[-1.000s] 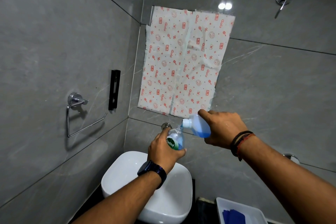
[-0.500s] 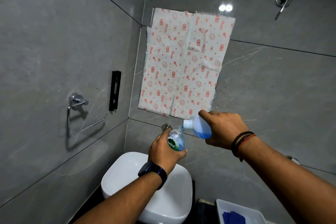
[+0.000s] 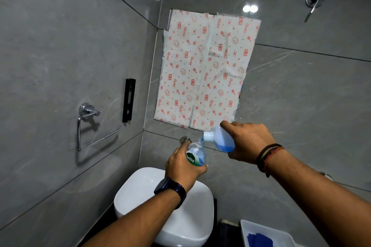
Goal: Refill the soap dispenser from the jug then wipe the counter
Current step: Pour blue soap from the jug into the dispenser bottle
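Note:
My left hand (image 3: pixel 183 168) grips the clear soap dispenser bottle (image 3: pixel 197 154) with a green Dettol label, held up above the white basin (image 3: pixel 140 190). Its neck is uncapped and points up to the right. My right hand (image 3: pixel 248 143) holds the translucent jug (image 3: pixel 221 140) tipped on its side, its white spout right at the bottle's mouth. Blue liquid pools in the jug's lower part. Much of both containers is hidden behind my fingers.
A white tray (image 3: pixel 261 228) holding blue cloth (image 3: pixel 259 240) sits at the lower right on the dark counter (image 3: pixel 225 232). Patterned paper (image 3: pixel 204 70) covers the wall ahead. A chrome towel ring (image 3: pixel 90 126) and a black bracket (image 3: pixel 128 100) hang on the left wall.
Both hands hold nearly the same pose, the jug still tipped against the bottle's mouth. The view has shifted slightly.

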Tool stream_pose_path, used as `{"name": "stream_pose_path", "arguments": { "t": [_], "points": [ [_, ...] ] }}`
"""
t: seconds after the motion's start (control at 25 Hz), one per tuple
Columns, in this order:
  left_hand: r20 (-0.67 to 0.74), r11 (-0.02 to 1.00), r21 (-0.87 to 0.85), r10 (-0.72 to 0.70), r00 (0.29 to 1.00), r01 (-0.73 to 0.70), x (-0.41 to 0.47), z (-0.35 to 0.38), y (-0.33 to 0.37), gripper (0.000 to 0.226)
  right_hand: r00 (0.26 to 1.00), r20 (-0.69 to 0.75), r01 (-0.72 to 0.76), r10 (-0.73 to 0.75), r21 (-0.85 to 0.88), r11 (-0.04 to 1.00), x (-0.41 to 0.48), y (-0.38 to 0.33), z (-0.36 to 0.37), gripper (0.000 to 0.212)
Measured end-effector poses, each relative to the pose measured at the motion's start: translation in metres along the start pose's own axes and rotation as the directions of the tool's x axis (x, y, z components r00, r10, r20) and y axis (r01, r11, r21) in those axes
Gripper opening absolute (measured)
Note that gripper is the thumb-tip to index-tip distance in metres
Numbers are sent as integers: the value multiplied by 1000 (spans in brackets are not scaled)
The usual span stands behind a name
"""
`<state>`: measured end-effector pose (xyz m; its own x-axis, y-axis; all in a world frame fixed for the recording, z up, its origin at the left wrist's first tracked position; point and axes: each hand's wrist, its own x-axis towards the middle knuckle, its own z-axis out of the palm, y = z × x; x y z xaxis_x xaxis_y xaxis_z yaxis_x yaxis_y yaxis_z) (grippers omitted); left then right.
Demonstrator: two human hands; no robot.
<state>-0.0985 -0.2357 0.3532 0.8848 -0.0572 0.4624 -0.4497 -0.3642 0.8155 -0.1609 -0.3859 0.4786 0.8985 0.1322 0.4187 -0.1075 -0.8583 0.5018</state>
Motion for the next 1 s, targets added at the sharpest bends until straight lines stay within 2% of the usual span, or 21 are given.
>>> {"name": "stream_pose_path", "arguments": {
  "t": [1.0],
  "points": [
    [-10, 1000, -4, 6, 1000, -6, 3, -2, 6, 78, 1000, -14, -5, 5, 9, 1000, 0, 3, -6, 64]
  ]
}}
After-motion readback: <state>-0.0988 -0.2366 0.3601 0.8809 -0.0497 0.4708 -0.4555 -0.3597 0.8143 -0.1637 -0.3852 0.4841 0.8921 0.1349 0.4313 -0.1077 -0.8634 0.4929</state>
